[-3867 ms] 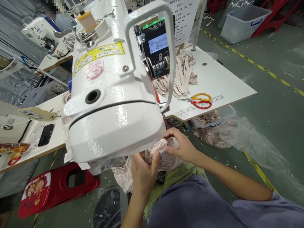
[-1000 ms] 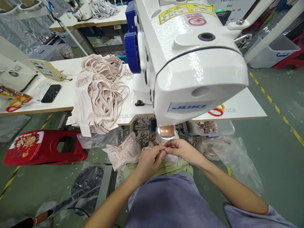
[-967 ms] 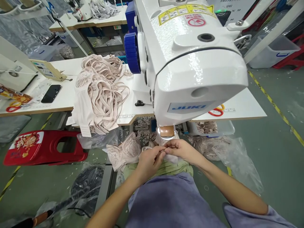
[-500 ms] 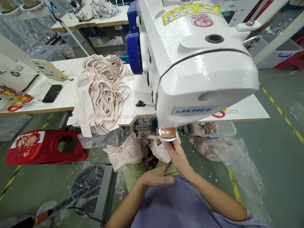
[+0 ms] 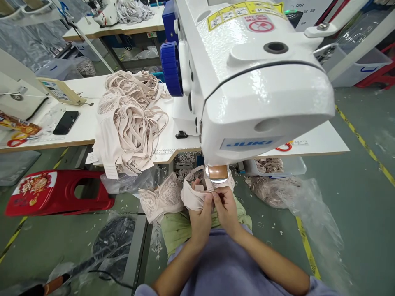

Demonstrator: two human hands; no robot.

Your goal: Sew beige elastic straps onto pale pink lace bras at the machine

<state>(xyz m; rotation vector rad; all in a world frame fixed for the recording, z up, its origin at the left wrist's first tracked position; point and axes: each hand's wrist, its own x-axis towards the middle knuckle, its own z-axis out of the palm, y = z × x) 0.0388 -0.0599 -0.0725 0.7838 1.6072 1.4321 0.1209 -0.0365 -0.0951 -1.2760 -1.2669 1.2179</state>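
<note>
Just below the head of a white sewing machine (image 5: 268, 107), a beige bra (image 5: 193, 197) is held between my two hands. My left hand (image 5: 200, 218) pinches its edge, with the fingers partly behind the fabric. Close beside it, my right hand (image 5: 226, 205) is closed on the same bra near a strap, fingertips almost touching the left ones. The needle area is hidden by the machine head. Another beige lace bra (image 5: 163, 199) lies to the left of my hands, over my lap.
A heap of beige bras (image 5: 129, 123) hangs over the edge of the white table (image 5: 168, 146). A phone (image 5: 66, 122) and red scissors (image 5: 17, 142) lie farther left. Below are a red stool (image 5: 61, 193) and a plastic bin (image 5: 293, 165) at right.
My left hand has come up from my lap and now grips the bra. The bra has spread out to the left, and my right hand has shifted slightly down, closer to the left.
</note>
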